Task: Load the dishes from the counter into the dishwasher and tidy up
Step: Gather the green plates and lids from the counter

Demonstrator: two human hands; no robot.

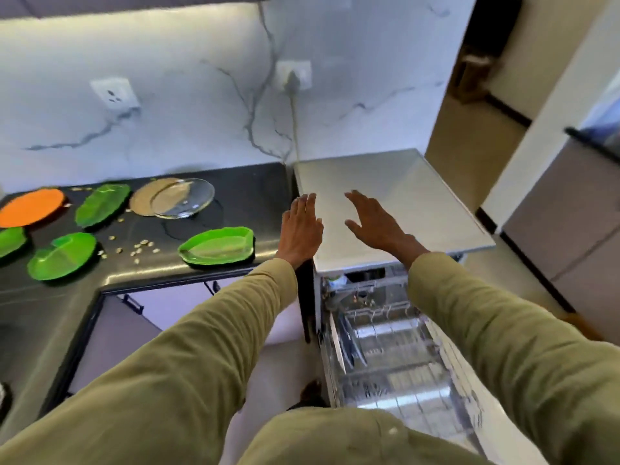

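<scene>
— Green leaf-shaped plate (216, 246) is the nearest dish to me, on the black counter (248, 196), close to its right end. It looks bare inside.

— And the other dishes?

— Farther left lie three more green plates: one (102, 204) far back, one (61, 256) near the front edge, and one (11, 240) cut off by the left border. An orange plate (31, 207) sits far left. A clear glass plate (184, 202) overlaps a tan round one (151, 199) toward the back. Scattered seeds or crumbs (141, 246) lie loose on the counter between the plates, not in any of them.

— Your hands?

— Both are held flat with fingers straight, gripping nothing. My left hand (300, 226) hovers at the seam between the counter and the dishwasher (396, 196); my right hand (375, 223) is over the dishwasher's grey top. Whether either touches the surface, I cannot tell.

— What's in the dishwasher?

— Its door is down and the lower wire rack (385, 350) shows. A pale plate (336, 344) stands on edge at the rack's left side, with something dark beside it; blur hides the rest.
</scene>
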